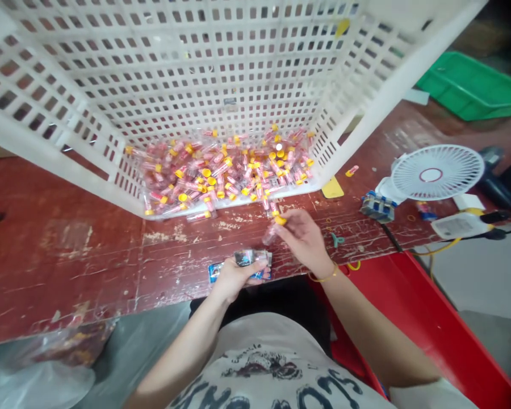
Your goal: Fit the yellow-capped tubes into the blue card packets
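Between the fingers of my right hand [303,237] is a small clear tube with a yellow cap [271,232], held just in front of the crate's low front edge. My left hand [235,277] is closed around a small stack of blue and dark printed packets [247,258] at the table's near edge. Many more pink-and-clear tubes with yellow caps [221,167] lie heaped in the bottom of the white plastic crate [204,68], which rests on its side with its opening toward me. A few tubes spill over its lip onto the table.
On the worn red table [89,250] to the right are a white fan [436,170], a bundle of blue packets [378,206], a yellow card [333,188] and a white power strip [462,225]. A green bin [472,85] stands farther back. A red tray [417,307] sits below the edge.
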Tool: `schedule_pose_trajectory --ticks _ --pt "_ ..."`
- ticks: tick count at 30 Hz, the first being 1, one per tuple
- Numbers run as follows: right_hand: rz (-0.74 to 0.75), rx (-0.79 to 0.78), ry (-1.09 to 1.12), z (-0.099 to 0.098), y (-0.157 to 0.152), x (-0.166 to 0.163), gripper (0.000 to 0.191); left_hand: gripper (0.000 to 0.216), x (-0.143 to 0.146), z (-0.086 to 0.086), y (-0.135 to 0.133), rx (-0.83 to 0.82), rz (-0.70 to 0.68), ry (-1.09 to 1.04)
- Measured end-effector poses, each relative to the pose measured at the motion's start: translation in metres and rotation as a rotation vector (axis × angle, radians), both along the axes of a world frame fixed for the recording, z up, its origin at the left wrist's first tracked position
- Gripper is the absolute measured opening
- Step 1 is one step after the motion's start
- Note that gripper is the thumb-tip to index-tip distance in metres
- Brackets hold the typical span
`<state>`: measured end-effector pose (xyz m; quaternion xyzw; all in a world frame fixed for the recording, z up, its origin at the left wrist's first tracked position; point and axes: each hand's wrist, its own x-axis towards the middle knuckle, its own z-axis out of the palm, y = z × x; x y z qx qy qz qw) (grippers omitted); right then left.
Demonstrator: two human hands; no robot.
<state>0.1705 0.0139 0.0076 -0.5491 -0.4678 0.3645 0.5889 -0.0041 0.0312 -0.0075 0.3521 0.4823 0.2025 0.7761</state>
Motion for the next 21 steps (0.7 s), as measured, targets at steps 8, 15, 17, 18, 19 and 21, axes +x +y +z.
schedule_pose_trajectory --ticks 8,15,17,18,19,21 --pt "0.147 0.098 -0.123 0.022 -0.017 -0.002 0.015 0.034 0.000 0.001 0.000 0.051 0.008 -0.018" --pt "0.276 -0.194 0.087 0.002 -0.005 0.004 0.020 0.035 0.004 0.008 -0.006 -0.021 -0.035 -0.118" --pt "0.251 -0.201 0.127 -0.004 -0.007 0.006 0.021 0.039 0.006 0.010 -0.007 -0.093 -0.036 -0.159" --pt "0.241 -0.195 0.131 -0.006 -0.010 0.007 0.022 0.040 0.007 0.011 -0.007 -0.120 -0.034 -0.169" --pt "0.235 -0.188 0.123 -0.007 -0.013 0.007 0.021 0.040 0.009 0.011 -0.008 -0.139 -0.030 -0.179" --pt "0.268 -0.177 0.082 -0.006 -0.021 0.003 0.022 0.039 0.015 0.012 -0.007 -0.169 0.002 -0.205"
